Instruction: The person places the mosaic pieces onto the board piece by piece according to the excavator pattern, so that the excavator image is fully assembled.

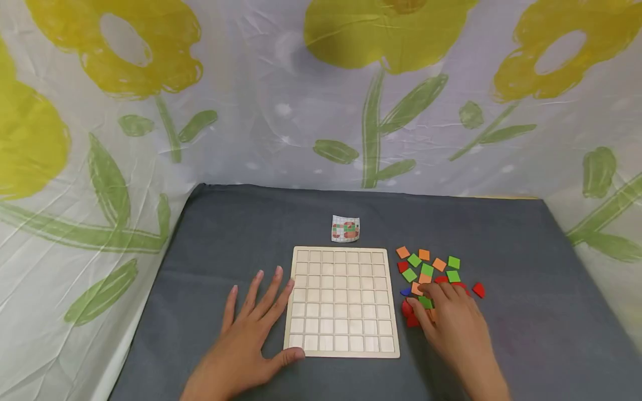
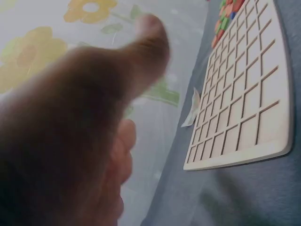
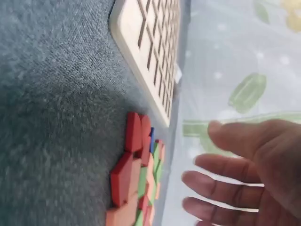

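Observation:
A pale wooden grid board (image 1: 346, 354) of square recesses lies between the two hands. My left hand (image 1: 251, 337) is beside its left edge, fingers spread, thumb near the lower left corner. Over the loose colored tiles to the board's right hovers my right hand (image 1: 453, 317), its fingers loosely bent. The right wrist view shows that hand holding nothing, apart from the red tiles (image 3: 134, 132). Orange, green and red pieces lie about it, with a blue piece (image 1: 405, 292) near its fingertips; the hand hides part of the pile.
Behind the board lies a small printed card (image 1: 345, 229) with a red and green grid pattern, its edge curling up. One red piece (image 1: 478, 290) sits apart to the right. A dark grey cloth (image 1: 241, 234) covers the table, and a flowered curtain (image 1: 261, 122) hangs around it.

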Available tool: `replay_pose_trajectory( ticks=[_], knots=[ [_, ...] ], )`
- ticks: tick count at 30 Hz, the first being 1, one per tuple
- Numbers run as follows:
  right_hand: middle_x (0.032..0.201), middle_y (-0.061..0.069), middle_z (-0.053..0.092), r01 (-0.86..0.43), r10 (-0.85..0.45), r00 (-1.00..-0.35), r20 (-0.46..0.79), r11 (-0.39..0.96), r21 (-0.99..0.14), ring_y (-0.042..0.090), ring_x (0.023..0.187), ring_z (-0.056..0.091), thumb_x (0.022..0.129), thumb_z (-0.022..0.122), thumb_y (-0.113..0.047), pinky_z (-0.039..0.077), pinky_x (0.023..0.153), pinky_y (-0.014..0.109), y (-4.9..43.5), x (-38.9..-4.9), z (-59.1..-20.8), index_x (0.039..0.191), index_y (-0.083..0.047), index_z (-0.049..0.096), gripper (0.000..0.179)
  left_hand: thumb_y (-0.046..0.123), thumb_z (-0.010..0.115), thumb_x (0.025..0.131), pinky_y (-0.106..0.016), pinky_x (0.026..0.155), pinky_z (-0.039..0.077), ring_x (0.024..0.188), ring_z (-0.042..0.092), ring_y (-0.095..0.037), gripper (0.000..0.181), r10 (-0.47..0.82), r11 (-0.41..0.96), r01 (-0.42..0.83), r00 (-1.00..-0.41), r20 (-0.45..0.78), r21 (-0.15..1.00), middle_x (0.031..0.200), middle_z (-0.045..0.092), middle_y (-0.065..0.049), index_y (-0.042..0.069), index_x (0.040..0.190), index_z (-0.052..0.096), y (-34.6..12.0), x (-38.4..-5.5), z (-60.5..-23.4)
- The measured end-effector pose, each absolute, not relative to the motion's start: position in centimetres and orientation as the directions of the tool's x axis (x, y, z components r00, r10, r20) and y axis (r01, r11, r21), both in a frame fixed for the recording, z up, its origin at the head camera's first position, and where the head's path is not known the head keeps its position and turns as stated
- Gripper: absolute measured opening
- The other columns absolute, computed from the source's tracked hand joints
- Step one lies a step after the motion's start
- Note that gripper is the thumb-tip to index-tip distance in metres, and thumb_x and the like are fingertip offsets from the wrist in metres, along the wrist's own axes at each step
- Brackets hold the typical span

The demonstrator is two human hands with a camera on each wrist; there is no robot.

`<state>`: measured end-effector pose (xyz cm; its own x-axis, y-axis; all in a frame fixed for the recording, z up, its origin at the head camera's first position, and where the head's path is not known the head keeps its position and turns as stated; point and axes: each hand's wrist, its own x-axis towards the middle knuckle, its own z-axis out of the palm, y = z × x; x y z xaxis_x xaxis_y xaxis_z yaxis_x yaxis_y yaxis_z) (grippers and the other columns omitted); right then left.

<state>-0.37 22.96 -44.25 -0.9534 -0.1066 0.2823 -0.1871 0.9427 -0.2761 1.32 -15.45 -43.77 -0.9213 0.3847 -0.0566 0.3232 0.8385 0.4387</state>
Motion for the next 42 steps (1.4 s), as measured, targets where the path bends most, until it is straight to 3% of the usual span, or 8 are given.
replay_pose_trajectory(
  ticks=[3, 7, 15, 23, 33, 42],
  knots=[
    [0.092, 0.003, 0.07, -0.13, -0.063, -0.971, 0.231, 0.949, -0.287, 0.024, 0.086, 0.063, 0.089, 0.087, -0.033, 0.053, 0.057, 0.041, 22.7, -1.0, -44.6, 0.109, -0.011, 0.078, 0.031, 0.076, 0.069, 0.087, -0.074, 0.122, -0.006, 0.164, -0.007, -0.033, 0.109, 0.363, 0.846, 0.28, -0.926, -0.106, 0.454, 0.179, -0.003, 0.01, 0.038, 0.171, 0.011, -15.7, 0.4, -43.8],
    [0.091, 0.001, 0.071, -0.083, -0.036, -0.987, 0.156, 0.949, -0.304, 0.017, 0.075, 0.062, 0.089, 0.087, -0.032, 0.045, 0.045, 0.033, 22.2, -1.9, -45.1, 0.106, -0.012, 0.078, 0.027, 0.067, 0.077, 0.086, -0.082, 0.116, -0.004, 0.163, 0.0, -0.042, 0.11, 0.329, 0.855, 0.213, -0.927, -0.177, 0.474, 0.179, 0.005, 0.002, 0.031, 0.171, 0.017, -15.8, -0.7, -44.0],
    [0.085, 0.0, 0.064, -0.038, -0.017, -0.997, 0.08, 0.964, -0.265, 0.014, 0.058, 0.051, 0.088, 0.089, -0.03, 0.04, 0.043, 0.031, 21.8, -2.7, -46.1, 0.1, -0.011, 0.077, 0.026, 0.049, 0.089, 0.078, -0.096, 0.101, -0.002, 0.162, 0.003, -0.044, 0.116, 0.276, 0.877, 0.115, -0.915, -0.294, 0.467, 0.178, 0.008, -0.002, 0.033, 0.17, 0.02, -15.2, -2.1, -44.4],
    [0.087, 0.0, 0.065, -0.009, 0.004, -0.999, 0.049, 0.968, -0.252, 0.016, 0.059, 0.055, 0.087, 0.09, -0.027, 0.043, 0.045, 0.034, 21.3, -3.2, -46.3, 0.099, -0.011, 0.076, 0.025, 0.045, 0.096, 0.067, -0.102, 0.087, 0.009, 0.162, 0.002, -0.045, 0.127, 0.251, 0.903, 0.086, -0.902, -0.352, 0.421, 0.179, 0.007, -0.004, 0.028, 0.171, 0.024, -14.8, -3.2, -44.7],
    [0.087, 0.001, 0.065, 0.004, 0.015, -0.999, 0.043, 0.971, -0.238, 0.018, 0.06, 0.058, 0.085, 0.091, -0.025, 0.044, 0.045, 0.035, 21.1, -3.5, -46.3, 0.098, -0.01, 0.075, 0.026, 0.042, 0.097, 0.065, -0.102, 0.084, 0.01, 0.162, -0.001, -0.044, 0.132, 0.237, 0.901, 0.048, -0.888, -0.395, 0.432, 0.179, 0.003, -0.001, 0.032, 0.171, 0.02, -14.5, -3.7, -45.1],
    [0.089, 0.004, 0.067, 0.005, 0.015, -0.999, 0.043, 0.971, -0.241, 0.019, 0.056, 0.057, 0.084, 0.092, -0.026, 0.044, 0.044, 0.034, 21.1, -3.9, -46.7, 0.102, -0.008, 0.077, 0.029, 0.038, 0.098, 0.063, -0.102, 0.085, 0.009, 0.161, -0.003, -0.046, 0.134, 0.264, 0.896, 0.074, -0.881, -0.392, 0.437, 0.179, 0.004, -0.002, 0.029, 0.171, 0.019, -14.4, -4.3, -45.1]
  ],
)
